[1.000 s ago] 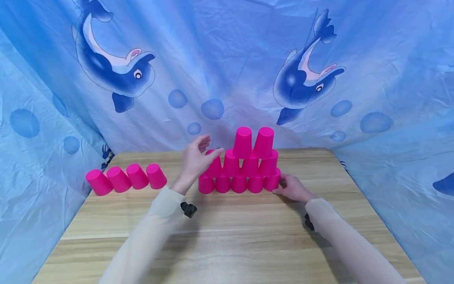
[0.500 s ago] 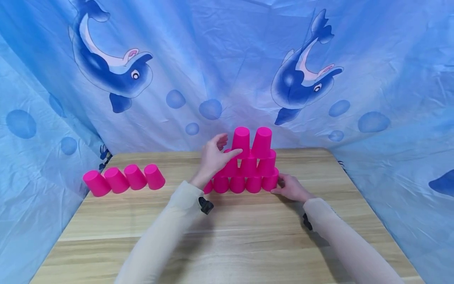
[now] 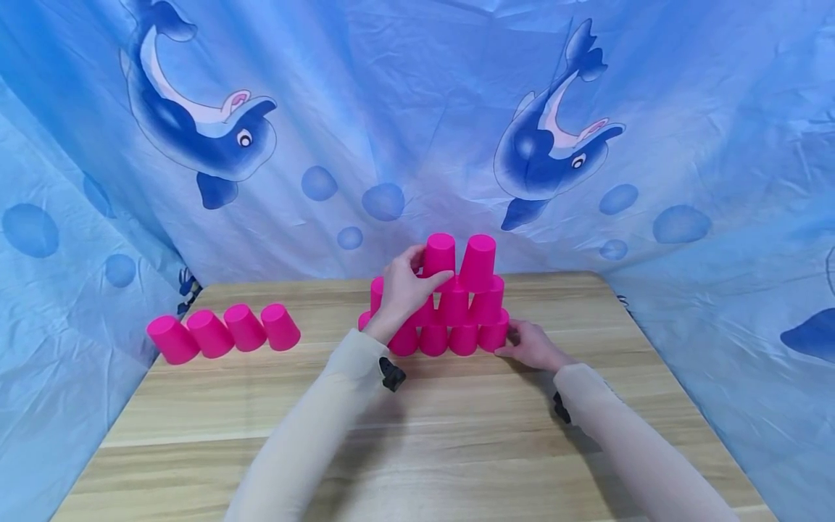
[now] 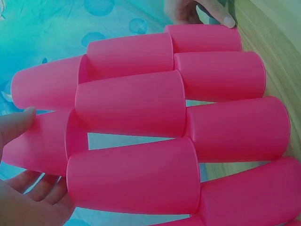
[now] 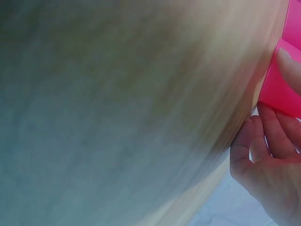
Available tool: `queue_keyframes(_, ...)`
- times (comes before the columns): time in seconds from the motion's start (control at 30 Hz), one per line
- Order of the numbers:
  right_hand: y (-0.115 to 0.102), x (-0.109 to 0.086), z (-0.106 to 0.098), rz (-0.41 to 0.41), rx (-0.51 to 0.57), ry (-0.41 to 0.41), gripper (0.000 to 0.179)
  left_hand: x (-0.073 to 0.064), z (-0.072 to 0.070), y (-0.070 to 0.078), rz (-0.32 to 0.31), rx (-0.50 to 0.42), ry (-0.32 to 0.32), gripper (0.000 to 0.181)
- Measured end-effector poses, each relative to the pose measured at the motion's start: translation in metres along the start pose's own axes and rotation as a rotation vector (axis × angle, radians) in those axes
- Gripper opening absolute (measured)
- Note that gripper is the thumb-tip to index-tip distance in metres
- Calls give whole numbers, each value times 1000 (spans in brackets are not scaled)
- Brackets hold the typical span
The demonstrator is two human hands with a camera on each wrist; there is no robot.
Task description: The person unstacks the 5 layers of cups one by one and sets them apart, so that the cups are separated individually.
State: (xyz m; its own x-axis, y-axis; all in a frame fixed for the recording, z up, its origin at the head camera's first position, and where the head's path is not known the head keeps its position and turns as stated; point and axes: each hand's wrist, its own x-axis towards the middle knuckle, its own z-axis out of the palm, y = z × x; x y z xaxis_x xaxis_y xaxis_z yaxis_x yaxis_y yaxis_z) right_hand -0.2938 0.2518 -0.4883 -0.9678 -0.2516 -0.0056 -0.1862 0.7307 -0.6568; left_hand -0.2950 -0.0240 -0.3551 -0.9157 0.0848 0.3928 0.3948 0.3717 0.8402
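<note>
The left hand [image 3: 406, 291] grasps the left top cup [image 3: 440, 254], its thumb on one side and its fingers curved round the other; this pink cup stands upside down across two cups of the middle row, just beside the right top cup [image 3: 479, 262]; the right hand [image 3: 531, 346] grasps the right end cup [image 3: 493, 336] of the bottom row between thumb and fingers, down by the counter [image 3: 457, 442]; the stack [image 3: 433, 341] counts five cups below, four in the middle and two on top, partly hidden by the left hand; four loose cups [image 3: 245, 328] stand upside down side by side, well apart to the left; a blue curtain [image 3: 417, 94] with dolphins hangs behind.
</note>
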Motion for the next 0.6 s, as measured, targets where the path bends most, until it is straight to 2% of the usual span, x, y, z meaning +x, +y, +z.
queue_keyframes(0.2, -1, 0, 1, 12, 5, 1, 64, -1, -4, 2, 21, -11, 15, 63)
queue_keyframes(0.43, -2, -2, 0, 22, 5, -1, 67, -2, -19, -1, 39, -75, 51, 62)
queue_keyframes(0.6, -2, -2, 0, 36, 4, -3, 67, -3, -30, -4, 81, -130, 82, 57)
